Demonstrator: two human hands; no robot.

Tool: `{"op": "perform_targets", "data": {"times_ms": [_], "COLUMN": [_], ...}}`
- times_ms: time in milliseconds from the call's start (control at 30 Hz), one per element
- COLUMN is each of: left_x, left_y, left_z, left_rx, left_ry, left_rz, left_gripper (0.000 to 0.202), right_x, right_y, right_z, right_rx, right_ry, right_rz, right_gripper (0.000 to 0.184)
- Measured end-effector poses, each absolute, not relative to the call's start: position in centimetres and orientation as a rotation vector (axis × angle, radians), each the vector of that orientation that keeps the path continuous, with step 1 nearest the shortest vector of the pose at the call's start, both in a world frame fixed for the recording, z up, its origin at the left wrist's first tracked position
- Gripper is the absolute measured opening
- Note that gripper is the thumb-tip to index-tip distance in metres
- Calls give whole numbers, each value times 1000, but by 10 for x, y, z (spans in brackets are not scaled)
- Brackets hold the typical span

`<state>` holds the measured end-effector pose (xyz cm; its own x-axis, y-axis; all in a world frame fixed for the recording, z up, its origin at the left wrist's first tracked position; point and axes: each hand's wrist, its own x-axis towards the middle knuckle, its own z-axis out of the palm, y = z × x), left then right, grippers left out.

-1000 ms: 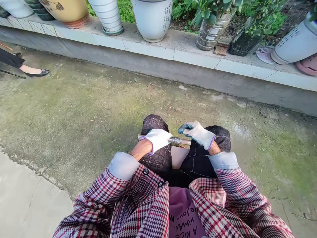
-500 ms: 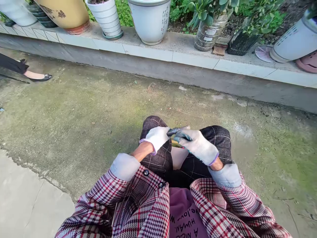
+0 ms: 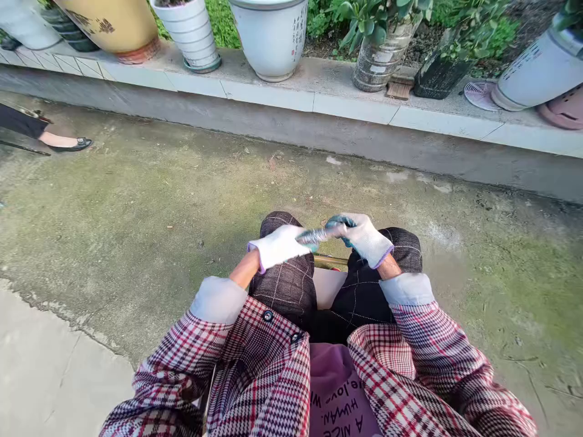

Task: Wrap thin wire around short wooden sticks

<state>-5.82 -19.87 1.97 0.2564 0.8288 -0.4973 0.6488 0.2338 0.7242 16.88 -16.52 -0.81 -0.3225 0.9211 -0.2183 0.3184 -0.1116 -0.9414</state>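
- Head cam, looking down: dark checked knees (image 3: 405,249) are poking out over mossy concrete ground (image 3: 150,206).
- Left hand (image 3: 277,247), in a white work glove, is closed around one end of a ridged grey metal piece (image 3: 316,236), right above the knees.
- Right hand (image 3: 364,240), in a glove with blue-green dipped fingers, is gripping the other end.
- A brass-coloured rod (image 3: 330,261) is lying just under both hands, between the knees.
- Red plaid sleeves (image 3: 437,346) are reaching in from behind the knees.
- Well beyond the knees, white ceramic flower pots (image 3: 268,36) are sitting along a tiled concrete ledge (image 3: 350,106).
- Far left of the knees, another person's foot in a black flat shoe (image 3: 68,144) is showing.
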Motion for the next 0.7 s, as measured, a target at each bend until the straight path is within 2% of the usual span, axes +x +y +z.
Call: {"op": "perform_targets", "data": {"times_ms": [100,167,267,367,433,533,700], "left_x": [-68,-70,-60,-44,-39,-43,-58], "left_y": [-183,-173,-166,-170,-173,-176,-171], "left_z": [20,16,7,7,11,17,14], "left_rx": [1400,1469,1824,2122,2242,2265,2105], "left_ry": [1565,1712,1872,1765,1618,1489,1540], "left_rz": [399,446,126,-229,-304,-299,-131], "left_gripper": [41,37,27,28,29,27,26], "right_x": [158,151,149,157,164,166,143], "right_y": [-174,-186,-193,-169,-145,-120,-150], "right_z": [1,14,40,50,40,3,-42], "right_rx": [-1379,-1314,-1219,-1283,-1382,-1516,-1524], "right_ry": [-1702,-1896,-2138,-2126,-2038,-1876,-1812], "right_rz": [1405,1380,1274,1124,1082,1218,1454], "right_gripper": [20,22,25,23,22,19,15]}}
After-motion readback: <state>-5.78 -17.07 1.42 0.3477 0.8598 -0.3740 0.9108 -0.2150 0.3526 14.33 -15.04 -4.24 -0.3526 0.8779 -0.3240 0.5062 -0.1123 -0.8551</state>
